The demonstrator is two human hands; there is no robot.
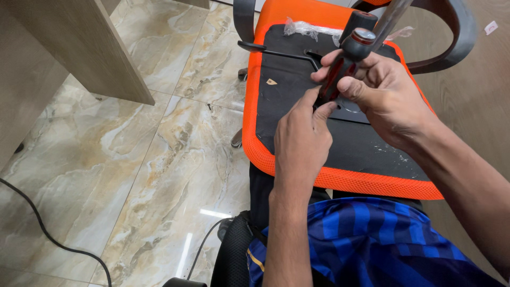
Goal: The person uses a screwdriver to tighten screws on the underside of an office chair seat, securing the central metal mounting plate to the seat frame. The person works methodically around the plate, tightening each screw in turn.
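Your right hand (385,93) has its grip wrapped around a screwdriver (340,66) with a black and red handle, thumb pressed along the side and fingers curled behind it. Your left hand (303,135) pinches low on the same tool, thumb and forefinger pressed together at the point where the handle ends; the tip itself is hidden behind your fingers. The screwdriver stands tilted, its butt toward 1 o'clock, over the black underside of an upturned orange seat (340,178) that rests across your lap. A black lever (276,51) lies on that underside at 10 o'clock from the hands, with crumpled clear plastic (305,27) at 12 o'clock. Marble floor (133,159) fills the 9 o'clock side, crossed by a black cable (40,223) at 8 o'clock.
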